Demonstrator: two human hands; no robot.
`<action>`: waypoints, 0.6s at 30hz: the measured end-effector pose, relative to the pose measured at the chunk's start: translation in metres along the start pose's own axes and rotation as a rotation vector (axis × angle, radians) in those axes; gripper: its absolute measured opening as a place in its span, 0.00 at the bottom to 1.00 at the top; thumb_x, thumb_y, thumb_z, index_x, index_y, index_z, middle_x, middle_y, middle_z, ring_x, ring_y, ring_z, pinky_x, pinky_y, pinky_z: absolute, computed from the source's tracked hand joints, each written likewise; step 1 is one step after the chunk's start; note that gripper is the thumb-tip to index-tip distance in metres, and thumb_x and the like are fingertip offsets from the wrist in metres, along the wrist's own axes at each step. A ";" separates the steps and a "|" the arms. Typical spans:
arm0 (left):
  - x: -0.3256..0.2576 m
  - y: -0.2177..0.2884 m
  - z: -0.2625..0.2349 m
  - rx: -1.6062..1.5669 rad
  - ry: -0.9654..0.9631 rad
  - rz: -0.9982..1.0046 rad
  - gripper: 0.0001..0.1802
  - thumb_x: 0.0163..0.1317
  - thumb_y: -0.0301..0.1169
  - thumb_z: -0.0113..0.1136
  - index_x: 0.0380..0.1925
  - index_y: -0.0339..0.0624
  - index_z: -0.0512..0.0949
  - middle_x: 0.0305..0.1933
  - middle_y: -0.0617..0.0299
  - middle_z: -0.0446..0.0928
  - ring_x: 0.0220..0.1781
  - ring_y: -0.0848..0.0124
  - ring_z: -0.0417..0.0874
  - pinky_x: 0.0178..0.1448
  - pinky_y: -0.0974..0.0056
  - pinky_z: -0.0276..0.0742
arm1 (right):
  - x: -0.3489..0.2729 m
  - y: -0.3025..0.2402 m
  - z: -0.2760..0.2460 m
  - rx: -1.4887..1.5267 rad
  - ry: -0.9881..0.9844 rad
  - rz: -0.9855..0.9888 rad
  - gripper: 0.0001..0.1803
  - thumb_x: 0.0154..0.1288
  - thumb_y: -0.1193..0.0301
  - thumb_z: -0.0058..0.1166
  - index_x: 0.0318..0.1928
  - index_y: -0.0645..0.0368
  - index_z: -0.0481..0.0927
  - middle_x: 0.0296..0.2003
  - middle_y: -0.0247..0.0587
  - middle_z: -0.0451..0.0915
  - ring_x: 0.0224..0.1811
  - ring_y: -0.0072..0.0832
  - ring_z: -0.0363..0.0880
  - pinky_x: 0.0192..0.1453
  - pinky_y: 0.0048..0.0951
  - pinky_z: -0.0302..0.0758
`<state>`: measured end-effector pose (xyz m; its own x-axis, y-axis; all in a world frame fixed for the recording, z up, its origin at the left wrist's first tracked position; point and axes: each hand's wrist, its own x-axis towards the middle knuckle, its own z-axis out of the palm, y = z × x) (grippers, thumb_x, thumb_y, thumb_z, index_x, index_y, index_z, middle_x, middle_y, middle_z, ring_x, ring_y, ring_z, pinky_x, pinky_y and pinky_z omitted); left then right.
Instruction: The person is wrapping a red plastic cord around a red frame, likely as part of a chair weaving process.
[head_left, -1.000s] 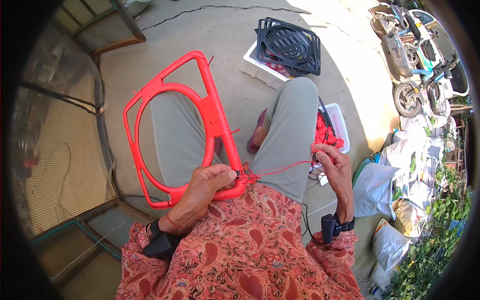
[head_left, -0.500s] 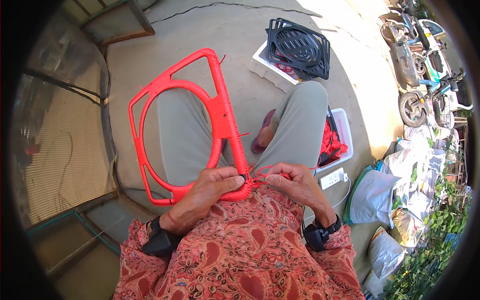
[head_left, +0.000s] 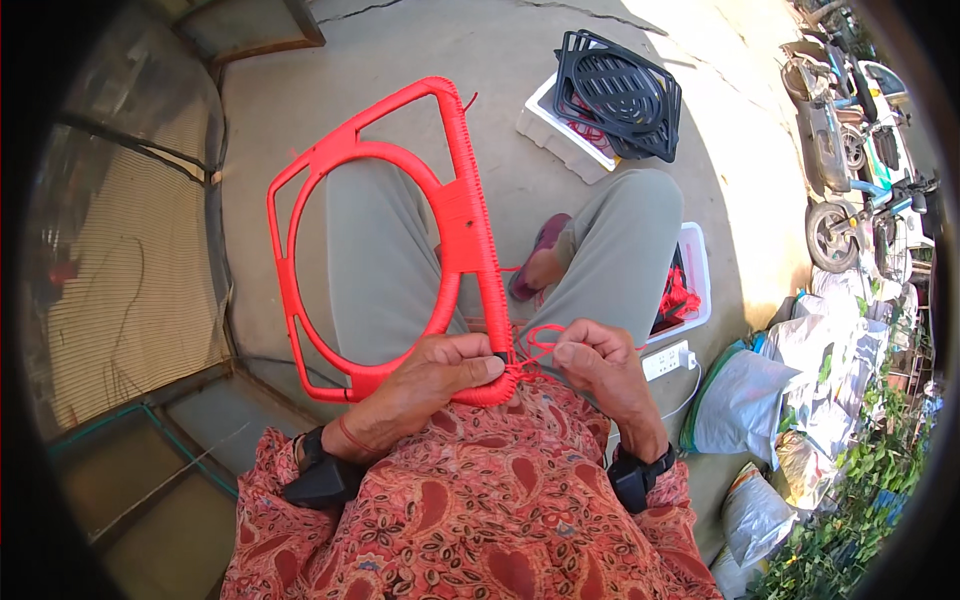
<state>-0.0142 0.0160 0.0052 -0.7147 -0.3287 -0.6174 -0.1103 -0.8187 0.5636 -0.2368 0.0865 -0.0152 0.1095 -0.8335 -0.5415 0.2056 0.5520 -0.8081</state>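
Observation:
A red frame (head_left: pixel 463 222), rectangular with a large round opening, leans over my left thigh. Red cord is wound closely along its bars. My left hand (head_left: pixel 425 378) is closed on its near right corner, thumb on top. A short dark bare section shows beside that thumb. Thin red cord (head_left: pixel 541 330) runs from this corner in a loose loop to my right hand (head_left: pixel 603 368). Thumb and forefinger of that hand pinch the cord, just right of the frame. Loose strands tangle at the corner between both hands.
Black slatted frames (head_left: pixel 618 98) are stacked on a white foam box (head_left: pixel 562 130) ahead. Beside my right knee stands a white tub (head_left: pixel 694 240) holding red cord (head_left: pixel 681 301). A power strip (head_left: pixel 664 362), sacks (head_left: pixel 737 402) and parked scooters (head_left: pixel 835 237) lie rightward; a ribbed panel (head_left: pixel 130 290) stands left.
My right hand has shifted slightly right, and its fingers have changed their hold on the cord, whose loop now stands more open. The left hand keeps its grip on the frame.

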 end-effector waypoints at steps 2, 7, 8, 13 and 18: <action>0.002 -0.007 -0.001 -0.036 -0.020 0.058 0.20 0.68 0.33 0.53 0.56 0.35 0.73 0.43 0.61 0.81 0.44 0.81 0.80 0.49 0.76 0.73 | 0.001 0.000 0.002 0.061 0.032 0.003 0.10 0.66 0.65 0.56 0.32 0.58 0.78 0.19 0.19 0.67 0.20 0.09 0.58 0.23 0.16 0.52; -0.003 -0.009 -0.004 -0.094 -0.056 0.078 0.22 0.68 0.33 0.53 0.59 0.35 0.70 0.44 0.67 0.78 0.43 0.83 0.76 0.49 0.75 0.72 | 0.005 0.005 0.005 0.175 -0.001 -0.003 0.10 0.66 0.66 0.56 0.32 0.60 0.77 0.19 0.21 0.67 0.19 0.10 0.57 0.22 0.17 0.52; -0.003 -0.009 -0.005 -0.102 -0.077 0.083 0.23 0.68 0.34 0.53 0.60 0.35 0.68 0.44 0.65 0.79 0.42 0.82 0.77 0.49 0.74 0.73 | 0.005 0.005 0.006 0.220 -0.004 -0.019 0.10 0.66 0.67 0.56 0.32 0.60 0.76 0.19 0.22 0.67 0.19 0.10 0.57 0.22 0.17 0.52; -0.008 -0.009 -0.008 -0.145 -0.187 0.082 0.28 0.68 0.34 0.53 0.64 0.35 0.62 0.42 0.58 0.80 0.39 0.74 0.81 0.48 0.69 0.76 | 0.006 -0.002 0.010 0.269 -0.048 -0.059 0.10 0.66 0.67 0.56 0.32 0.61 0.76 0.19 0.23 0.67 0.19 0.10 0.57 0.21 0.17 0.53; -0.017 0.005 -0.002 -0.093 -0.217 0.151 0.27 0.69 0.35 0.52 0.63 0.33 0.61 0.43 0.57 0.78 0.42 0.70 0.81 0.42 0.67 0.79 | 0.011 -0.027 0.012 0.257 -0.157 -0.103 0.09 0.66 0.68 0.57 0.33 0.61 0.77 0.20 0.22 0.68 0.19 0.09 0.58 0.22 0.16 0.53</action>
<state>-0.0012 0.0165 0.0171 -0.8506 -0.3501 -0.3923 0.0656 -0.8109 0.5814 -0.2291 0.0622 0.0036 0.2199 -0.8893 -0.4010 0.4606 0.4570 -0.7609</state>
